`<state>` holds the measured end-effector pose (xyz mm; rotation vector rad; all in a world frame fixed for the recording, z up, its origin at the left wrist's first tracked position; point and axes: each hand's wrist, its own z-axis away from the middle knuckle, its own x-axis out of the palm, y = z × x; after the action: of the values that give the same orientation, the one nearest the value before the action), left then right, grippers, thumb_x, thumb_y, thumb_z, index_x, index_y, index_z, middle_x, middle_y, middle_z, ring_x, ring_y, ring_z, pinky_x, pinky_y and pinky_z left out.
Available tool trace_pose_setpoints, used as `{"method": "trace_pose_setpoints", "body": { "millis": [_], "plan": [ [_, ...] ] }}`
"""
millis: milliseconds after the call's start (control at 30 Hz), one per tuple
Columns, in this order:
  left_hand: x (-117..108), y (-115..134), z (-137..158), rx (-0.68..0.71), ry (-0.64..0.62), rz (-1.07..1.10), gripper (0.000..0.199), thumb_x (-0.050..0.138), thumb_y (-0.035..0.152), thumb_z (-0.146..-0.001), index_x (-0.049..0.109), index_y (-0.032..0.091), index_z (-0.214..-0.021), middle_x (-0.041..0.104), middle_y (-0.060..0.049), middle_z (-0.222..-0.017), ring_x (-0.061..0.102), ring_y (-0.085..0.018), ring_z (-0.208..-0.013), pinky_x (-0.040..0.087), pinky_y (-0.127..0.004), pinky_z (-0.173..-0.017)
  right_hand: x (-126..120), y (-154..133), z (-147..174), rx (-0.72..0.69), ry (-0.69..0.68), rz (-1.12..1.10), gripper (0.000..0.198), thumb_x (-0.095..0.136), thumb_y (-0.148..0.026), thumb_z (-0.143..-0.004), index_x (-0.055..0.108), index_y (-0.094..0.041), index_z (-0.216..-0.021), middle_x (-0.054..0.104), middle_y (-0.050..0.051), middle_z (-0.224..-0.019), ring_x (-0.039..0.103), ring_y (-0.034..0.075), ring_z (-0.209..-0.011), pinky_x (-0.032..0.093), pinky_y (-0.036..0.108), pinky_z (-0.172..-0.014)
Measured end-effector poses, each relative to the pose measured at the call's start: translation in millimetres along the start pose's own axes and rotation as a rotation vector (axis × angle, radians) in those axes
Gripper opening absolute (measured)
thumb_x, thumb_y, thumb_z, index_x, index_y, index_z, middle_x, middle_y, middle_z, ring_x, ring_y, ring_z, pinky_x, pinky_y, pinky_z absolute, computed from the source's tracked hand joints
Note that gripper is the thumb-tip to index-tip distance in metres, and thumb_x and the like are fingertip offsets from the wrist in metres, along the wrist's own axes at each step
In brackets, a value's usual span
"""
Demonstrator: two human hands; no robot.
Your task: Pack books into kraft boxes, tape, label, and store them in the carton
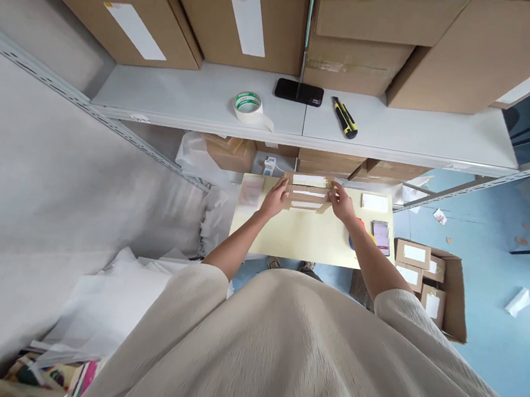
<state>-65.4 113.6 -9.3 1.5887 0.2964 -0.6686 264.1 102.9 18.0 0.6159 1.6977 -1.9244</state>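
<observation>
Several small cardboard boxes (309,190) with white labels sit close together at the back middle of the pale yellow table (307,245). My left hand (275,198) grips their left ends, fingers bent over the edge. At the opposite end my right hand (342,203) pinches them between thumb and fingers. I cannot tell whether the boxes are stacked or lie in a row. Near my right forearm are a smartphone (381,236) with a lit screen and a partly hidden red, yellow and blue object (361,226). A white label sheet (374,203) lies beyond my right hand.
Above the table a grey shelf (185,95) carries a tape roll (248,106), a black phone (299,92), a utility knife (345,117) and large cartons (267,25). An open carton (456,299) holding labelled boxes stands right. White packing sheets (102,301) pile up left.
</observation>
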Motion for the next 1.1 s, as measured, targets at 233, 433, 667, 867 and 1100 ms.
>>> {"method": "trace_pose_setpoints", "body": {
  "millis": [233, 433, 667, 867, 1100],
  "plan": [
    [7.5, -6.4, -22.7, 0.002, -0.022, -0.046, 0.066, 0.054, 0.028, -0.113, 0.048, 0.017, -0.178, 0.047, -0.016, -0.184, 0.038, -0.033, -0.175, 0.032, -0.051, -0.145, -1.8, 9.1, -18.6, 0.008, -0.008, -0.002, 0.081, 0.054, -0.075, -0.107, 0.052, -0.026, -0.171, 0.079, 0.019, -0.142, 0.08, 0.035, -0.11, 0.064, 0.056, -0.105],
    [41.6, -12.7, 3.5, 0.009, -0.093, -0.06, 0.068, 0.053, 0.022, -0.111, 0.048, 0.017, -0.178, 0.049, -0.017, -0.182, 0.041, -0.033, -0.173, 0.035, -0.054, -0.144, -2.1, 39.6, 8.5, 0.126, -0.045, -0.027, 0.073, 0.063, -0.063, -0.103, 0.056, -0.03, -0.168, 0.082, 0.015, -0.135, 0.081, 0.033, -0.105, 0.064, 0.057, -0.105],
    [49.6, -21.8, 33.1, 0.004, -0.103, -0.082, 0.068, 0.05, 0.025, -0.113, 0.044, 0.018, -0.18, 0.048, -0.019, -0.182, 0.039, -0.034, -0.174, 0.038, -0.058, -0.141, 6.7, 49.0, 36.3, 0.153, -0.087, -0.024, 0.069, 0.062, -0.055, -0.104, 0.056, -0.031, -0.169, 0.081, 0.014, -0.14, 0.082, 0.035, -0.112, 0.067, 0.057, -0.102],
    [25.9, -28.2, 56.2, -0.044, -0.11, -0.135, 0.069, 0.046, 0.028, -0.114, 0.041, 0.018, -0.181, 0.028, -0.018, -0.192, 0.035, -0.035, -0.176, 0.042, -0.053, -0.138, 26.7, 34.2, 48.3, 0.101, -0.144, -0.012, 0.07, 0.059, -0.059, -0.106, 0.053, -0.029, -0.169, 0.078, 0.018, -0.144, 0.083, 0.037, -0.113, 0.067, 0.059, -0.101],
    [18.0, -2.1, 68.0, -0.075, -0.12, -0.393, 0.072, 0.047, 0.019, -0.108, 0.042, 0.019, -0.18, 0.033, -0.018, -0.19, 0.031, -0.037, -0.177, 0.033, -0.065, -0.139, 31.0, 27.8, 52.3, 0.083, -0.153, -0.016, 0.07, 0.057, -0.059, -0.107, 0.051, -0.028, -0.169, 0.074, 0.019, -0.152, 0.082, 0.038, -0.118, 0.068, 0.059, -0.103]
  ]
}}
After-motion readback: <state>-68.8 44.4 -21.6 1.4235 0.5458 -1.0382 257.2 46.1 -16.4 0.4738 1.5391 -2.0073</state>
